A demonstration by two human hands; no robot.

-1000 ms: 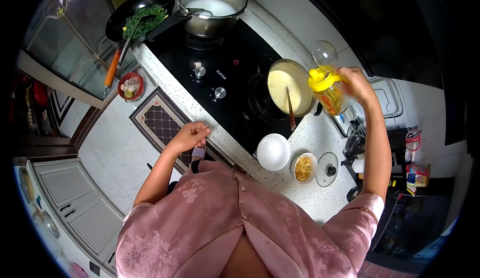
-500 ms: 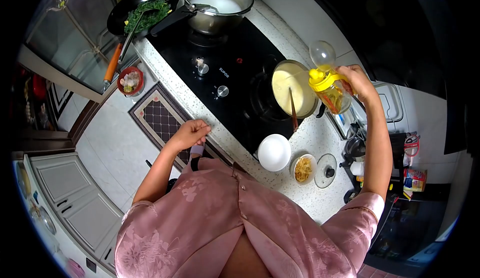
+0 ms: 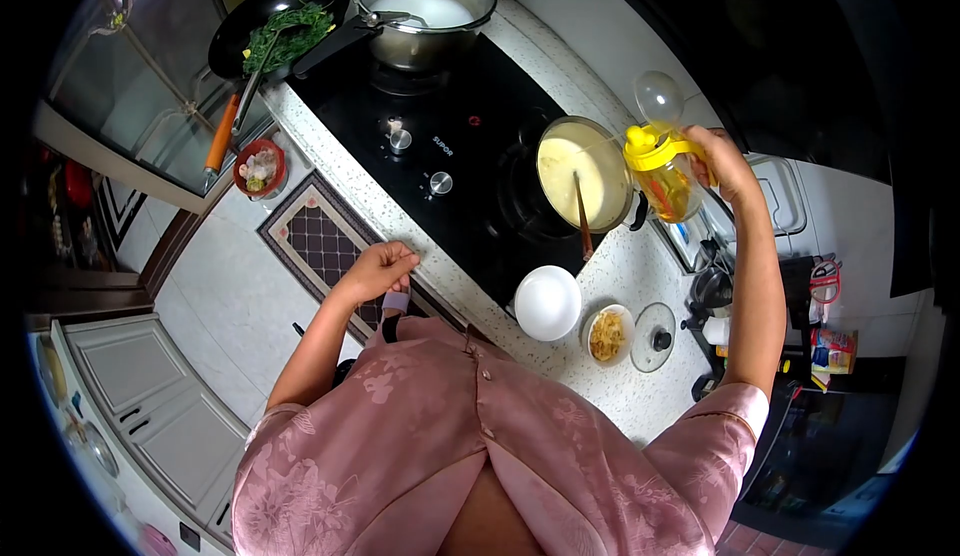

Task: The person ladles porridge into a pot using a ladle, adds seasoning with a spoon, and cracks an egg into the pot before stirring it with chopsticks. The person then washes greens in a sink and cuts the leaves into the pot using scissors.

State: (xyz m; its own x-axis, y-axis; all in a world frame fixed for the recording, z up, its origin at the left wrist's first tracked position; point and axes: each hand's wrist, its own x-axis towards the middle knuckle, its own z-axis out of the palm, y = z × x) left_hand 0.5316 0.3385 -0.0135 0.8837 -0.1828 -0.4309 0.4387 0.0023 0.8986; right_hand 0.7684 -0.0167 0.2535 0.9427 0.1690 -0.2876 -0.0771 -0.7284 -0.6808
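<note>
My right hand [image 3: 720, 164] is closed around the handle of a clear oil bottle [image 3: 668, 191] with a yellow lid, its round clear cap flipped up. The bottle, with yellow oil inside, is held beside the right rim of a small pot. The pot [image 3: 600, 218] stands on the hob and holds a pale yellow liquid; whether oil is flowing I cannot tell. A spoon [image 3: 582, 218] with a brown handle leans in it. My left hand [image 3: 380, 268] hangs by the counter's front edge, fingers curled in, with nothing seen in them.
A pressure cooker [image 3: 425, 51] with whitish liquid and a wok [image 3: 228, 41] of greens with a spatula stand at the far left. Near me are a white bowl [image 3: 548, 304], a bowl of yellowish shreds [image 3: 608, 336] and a glass lid [image 3: 652, 354]. A red-rimmed bin [image 3: 262, 166] stands left.
The oil bottle has become a little more upright, its lid rising slightly beside the pot. My left hand has stayed where it was. The view has shifted slightly.
</note>
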